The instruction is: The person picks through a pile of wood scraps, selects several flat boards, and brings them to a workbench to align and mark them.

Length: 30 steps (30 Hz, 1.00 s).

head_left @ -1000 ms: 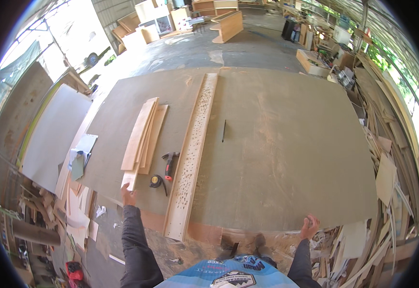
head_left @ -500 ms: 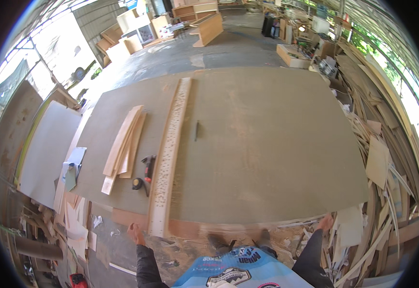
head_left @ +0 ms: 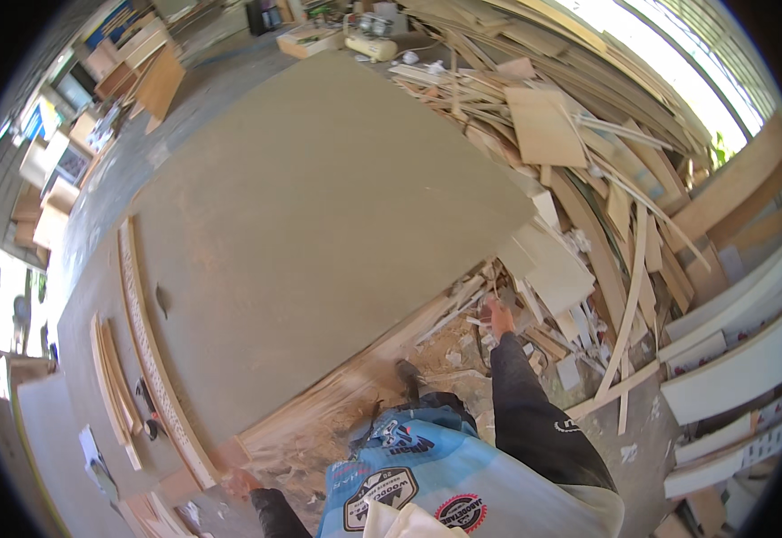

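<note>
My left hand (head_left: 242,484) is by the table's front edge, fingers loosely apart, close to the near end of a long narrow board (head_left: 159,377) dotted with small marks or holes. Out to the right, my right hand (head_left: 498,317) is low beside the table corner, above wood scraps; its fingers are too small and blurred to read, and a dark curved thing shows just below it. Both hands are off the large flat panel (head_left: 319,215) that forms the tabletop. On it lie a thin dark tool (head_left: 160,301), a tape measure (head_left: 151,428) and several stacked wood strips (head_left: 113,386).
A heap of offcuts and strips (head_left: 615,188) lines the right side. White curved panels (head_left: 731,368) stand at the lower right. Wood debris and shavings (head_left: 319,439) lie on the floor before the table. A compressor (head_left: 371,45) is at the back.
My view has swung to the right and in toward the table's right corner. The long board now appears far left. My right hand has come forward, beside the scraps at the corner.
</note>
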Motion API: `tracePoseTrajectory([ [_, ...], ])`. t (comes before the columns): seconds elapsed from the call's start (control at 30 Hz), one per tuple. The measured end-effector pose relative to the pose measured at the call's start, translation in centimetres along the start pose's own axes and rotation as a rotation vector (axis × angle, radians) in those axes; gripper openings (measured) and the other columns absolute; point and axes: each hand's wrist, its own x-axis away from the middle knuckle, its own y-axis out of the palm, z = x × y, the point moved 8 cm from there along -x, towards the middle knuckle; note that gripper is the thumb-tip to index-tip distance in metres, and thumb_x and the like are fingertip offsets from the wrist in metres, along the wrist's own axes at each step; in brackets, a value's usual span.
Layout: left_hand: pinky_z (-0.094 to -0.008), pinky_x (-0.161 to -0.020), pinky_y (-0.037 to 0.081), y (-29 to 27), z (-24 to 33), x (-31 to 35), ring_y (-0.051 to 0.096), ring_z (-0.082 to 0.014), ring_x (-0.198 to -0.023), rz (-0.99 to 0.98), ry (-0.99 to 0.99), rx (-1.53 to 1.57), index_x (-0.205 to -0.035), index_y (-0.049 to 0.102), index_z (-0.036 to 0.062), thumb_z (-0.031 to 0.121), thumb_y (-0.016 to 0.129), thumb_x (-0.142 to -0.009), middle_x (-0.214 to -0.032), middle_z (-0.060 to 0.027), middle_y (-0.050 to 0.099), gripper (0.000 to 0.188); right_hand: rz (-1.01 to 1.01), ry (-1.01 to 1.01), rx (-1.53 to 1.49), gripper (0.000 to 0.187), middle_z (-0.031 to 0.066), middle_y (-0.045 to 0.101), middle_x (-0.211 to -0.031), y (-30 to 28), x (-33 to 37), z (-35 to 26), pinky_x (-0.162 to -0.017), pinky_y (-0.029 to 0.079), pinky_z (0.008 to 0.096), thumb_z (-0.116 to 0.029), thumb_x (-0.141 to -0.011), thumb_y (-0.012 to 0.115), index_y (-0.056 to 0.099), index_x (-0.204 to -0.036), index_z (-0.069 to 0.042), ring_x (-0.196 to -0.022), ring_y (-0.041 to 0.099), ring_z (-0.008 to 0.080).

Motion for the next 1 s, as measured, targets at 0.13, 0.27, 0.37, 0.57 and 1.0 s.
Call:
tracePoseTrajectory([
  [0.13,-0.0510,-0.081,0.046,3.2,7.4,0.2,0.058,-0.0332,-0.107,0.091,0.324,-0.328,-0.106,0.066,0.0010,0.036,0.054,-0.088,-0.117,-0.0176,0.059,0.041,0.197,-0.007,0.431,0.042,0.0117,0.070,-0.075,-10.6,0.0,13.5,-0.061,0.050,0.0363,-0.040,-0.083,0.064,0.071,-0.091,0.001,-0.070,0.069,0.0221],
  [0.27,-0.0504,-0.097,0.039,5.0,13.3,4.8,0.048,-0.0331,-0.120,-0.144,0.594,0.046,-0.101,0.068,0.0039,0.039,0.053,-0.090,-0.128,-0.0260,0.053,0.040,0.369,0.117,0.765,0.036,0.0182,0.071,-0.077,-20.1,6.0,26.9,-0.066,0.053,0.0399,-0.034,-0.081,0.064,0.072,-0.078,0.000,-0.068,0.070,0.0276],
  [0.37,-0.0517,-0.106,0.031,3.2,16.9,11.8,0.038,-0.0352,-0.131,0.077,0.724,0.123,-0.121,0.061,0.0062,0.036,0.059,-0.087,-0.140,-0.0235,0.045,0.045,0.132,0.357,0.715,0.035,0.0154,0.071,-0.073,-21.6,10.1,34.8,-0.061,0.054,0.0391,-0.031,-0.083,0.066,0.070,-0.077,0.004,-0.064,0.070,0.0264],
  [0.57,-0.0534,-0.110,0.022,-1.1,21.0,30.4,0.024,-0.0348,-0.142,-0.248,0.851,0.215,-0.140,0.046,0.0077,0.024,0.065,-0.084,-0.153,-0.0155,0.031,0.061,-0.200,0.325,0.838,0.023,0.0065,0.073,-0.081,-26.0,14.2,33.4,-0.058,0.055,0.0356,-0.026,-0.087,0.064,0.073,-0.089,-0.005,-0.068,0.071,0.0208],
  [1.0,-0.0399,-0.085,0.047,-4.1,23.5,41.2,0.064,-0.0296,-0.098,-0.562,1.116,0.624,-0.104,0.070,0.0014,0.022,0.060,-0.089,-0.102,-0.0157,0.070,0.027,0.110,0.021,0.555,0.028,0.0159,0.071,-0.077,-32.1,4.9,16.8,-0.069,0.054,0.0363,-0.024,-0.080,0.069,0.074,-0.090,0.001,-0.067,0.070,0.0242],
])
